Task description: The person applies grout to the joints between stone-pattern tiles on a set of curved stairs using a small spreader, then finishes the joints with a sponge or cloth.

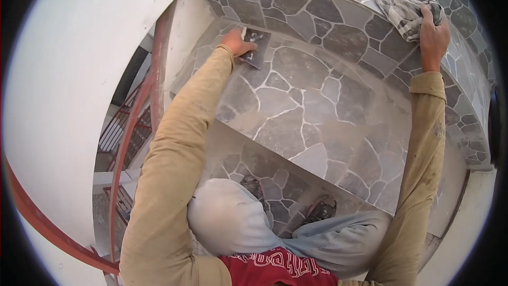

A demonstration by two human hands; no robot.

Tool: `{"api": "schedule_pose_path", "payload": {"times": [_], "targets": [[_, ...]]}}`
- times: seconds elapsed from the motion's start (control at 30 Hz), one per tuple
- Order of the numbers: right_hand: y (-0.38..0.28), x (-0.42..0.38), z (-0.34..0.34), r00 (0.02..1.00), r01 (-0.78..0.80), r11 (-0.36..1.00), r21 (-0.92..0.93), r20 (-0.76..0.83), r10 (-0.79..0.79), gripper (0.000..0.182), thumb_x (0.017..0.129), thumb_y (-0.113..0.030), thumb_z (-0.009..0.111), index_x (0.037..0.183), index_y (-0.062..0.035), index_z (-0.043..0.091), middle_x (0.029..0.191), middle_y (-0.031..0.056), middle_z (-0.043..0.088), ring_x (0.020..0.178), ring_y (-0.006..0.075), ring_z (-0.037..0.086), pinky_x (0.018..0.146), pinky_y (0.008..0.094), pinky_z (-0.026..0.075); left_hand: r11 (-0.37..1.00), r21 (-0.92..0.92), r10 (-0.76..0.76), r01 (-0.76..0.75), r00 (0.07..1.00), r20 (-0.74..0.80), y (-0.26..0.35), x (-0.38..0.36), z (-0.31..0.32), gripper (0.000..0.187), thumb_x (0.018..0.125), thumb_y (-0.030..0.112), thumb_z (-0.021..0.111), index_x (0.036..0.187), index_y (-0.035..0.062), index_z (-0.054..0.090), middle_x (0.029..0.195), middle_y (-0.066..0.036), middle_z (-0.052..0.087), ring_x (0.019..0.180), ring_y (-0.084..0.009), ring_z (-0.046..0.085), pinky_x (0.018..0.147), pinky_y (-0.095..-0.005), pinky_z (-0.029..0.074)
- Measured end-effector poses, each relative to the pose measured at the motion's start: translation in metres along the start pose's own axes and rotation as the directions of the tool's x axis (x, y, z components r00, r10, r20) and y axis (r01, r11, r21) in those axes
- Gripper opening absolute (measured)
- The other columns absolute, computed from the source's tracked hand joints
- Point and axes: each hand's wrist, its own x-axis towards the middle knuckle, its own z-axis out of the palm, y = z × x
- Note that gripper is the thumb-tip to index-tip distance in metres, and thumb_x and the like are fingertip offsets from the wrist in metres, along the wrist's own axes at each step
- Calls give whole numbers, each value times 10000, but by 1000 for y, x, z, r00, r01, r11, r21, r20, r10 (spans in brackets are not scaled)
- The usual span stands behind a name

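My left hand is wrapped round the pale handle of a flat trowel. The trowel's dark rectangular plate has whitish smears and lies close over the stone tread, in the far left corner by the riser. At the upper right, my right hand grips a crumpled grey-and-white patterned cloth against the edge of the higher step. Irregular grey stones with pale joints cover the step tread and the riser. Sandy dust lies over parts of the tread.
On the left, a white wall borders the steps, with a red metal railing beside it. My shoes rest on a lower stone-covered step beneath my bent knees. A pale wall edge stands at the right.
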Motion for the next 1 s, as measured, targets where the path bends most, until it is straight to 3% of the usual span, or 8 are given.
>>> {"api": "schedule_pose_path", "payload": {"times": [0.03, 0.4, 0.5, 0.57, 0.63, 0.73, 0.8, 1.0], "targets": [[3, 1, -2, 1000, -4, 999, 32, 10, 4, 368, 912, -329, 674, 1105, -20, 726, 1031, 85, 740, 963, 190, 656, 897, 307, 471, 999, -29, 19, -21, 997, -75, -3, 6, 9, 706, 743, 228, 827, 1345, 28, 519, 1083, -171, 698, 746, -249, 725, 530, -351, 606], [-4, 4, -1, 997, -48, 969, 244, -49, 62, 310, 860, -272, 714, 1028, -12, 733, 955, 63, 732, 883, 155, 641, 843, 293, 481, 995, -79, 38, -57, 974, -222, 2, 5, 30, 662, 777, 228, 806, 1334, 4, 526, 1086, -165, 694, 678, -230, 699, 500, -321, 579], [3, 5, -13, 990, -93, 919, 384, -63, 127, 282, 864, -233, 713, 1011, 7, 723, 956, 38, 716, 874, 144, 629, 832, 276, 476, 971, -193, 129, -139, 990, -64, -5, -12, 19, 658, 769, 241, 806, 1319, -6, 541, 1054, -155, 702, 712, -238, 691, 575, -332, 572], [5, 6, -23, 981, -167, 892, 421, -22, 194, 262, 865, -210, 713, 1009, 8, 721, 962, 40, 711, 868, 141, 625, 826, 270, 476, 943, 160, 316, -291, 933, -170, -47, -10, -2, 600, 768, 245, 798, 1267, -9, 583, 1039, -151, 706, 774, -245, 689, 694, -348, 558], [2, 5, -26, 983, -154, 901, 406, -25, 180, 262, 863, -206, 711, 1015, 7, 723, 971, 48, 712, 871, 139, 627, 828, 269, 475, 954, -287, 41, -92, 983, -177, -95, 10, -28, 519, 762, 237, 790, 1189, -12, 630, 1011, -140, 709, 828, -242, 684, 798, -351, 536], [15, 12, -19, 981, -183, 896, 405, 15, 194, 275, 887, -199, 710, 1055, 18, 717, 1023, 50, 706, 920, 147, 634, 860, 280, 481, 986, -142, 31, -88, 932, -362, -101, 10, -60, 445, 786, 221, 771, 1167, 26, 653, 962, -164, 725, 833, -286, 702, 805, -360, 541], [11, 14, -17, 986, -159, 912, 379, 11, 167, 274, 890, -205, 706, 1057, 13, 719, 1015, 49, 706, 913, 143, 628, 857, 279, 478, 896, 329, 439, -298, 706, -556, -80, 6, -70, 300, 835, 172, 719, 1124, 103, 679, 903, -175, 723, 845, -339, 700, 790, -402, 542], [4, 8, -16, 994, -104, 963, 249, -14, 111, 286, 896, -235, 695, 1051, 4, 723, 984, 48, 709, 894, 133, 613, 845, 280, 472, 621, 492, 766, -610, 603, -221, 4, 53, -37, 140, 832, 43, 657, 947, 112, 697, 869, -144, 706, 836, -371, 675, 746, -453, 530]]}}
